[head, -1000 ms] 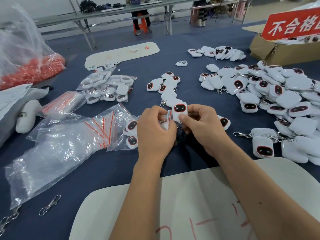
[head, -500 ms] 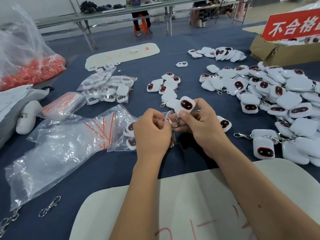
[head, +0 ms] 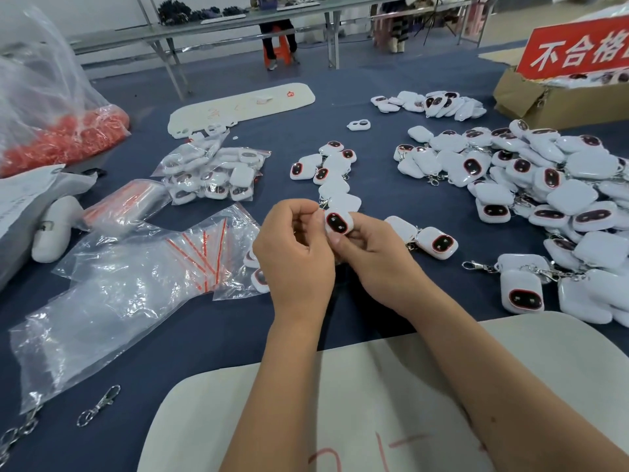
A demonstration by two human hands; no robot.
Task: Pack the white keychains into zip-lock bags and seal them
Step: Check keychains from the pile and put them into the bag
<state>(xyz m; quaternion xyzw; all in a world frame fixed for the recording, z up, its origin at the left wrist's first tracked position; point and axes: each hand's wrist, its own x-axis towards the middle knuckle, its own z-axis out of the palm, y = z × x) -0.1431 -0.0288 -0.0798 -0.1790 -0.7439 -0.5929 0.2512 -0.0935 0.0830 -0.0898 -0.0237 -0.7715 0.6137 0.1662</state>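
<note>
At a blue table (head: 374, 185) in a workshop, my right hand (head: 374, 264) pinches a white keychain (head: 338, 223); my left hand (head: 296, 257), fingers curled, touches it.

red sign (head: 578, 49) — edge-cropped; bag unseen

I see one white keychain (head: 338, 222) held upright above the bench, its dark oval face with red rim turned toward me. A big loose heap of white keychains (head: 558, 206) lies at right, a smaller cluster (head: 332, 172) mid-bench, another group (head: 432, 104) farther back. Empty zip-lock bags (head: 143, 284) with red seal strips sprawl at left; a filled bag (head: 218, 173) lies behind them.
</note>
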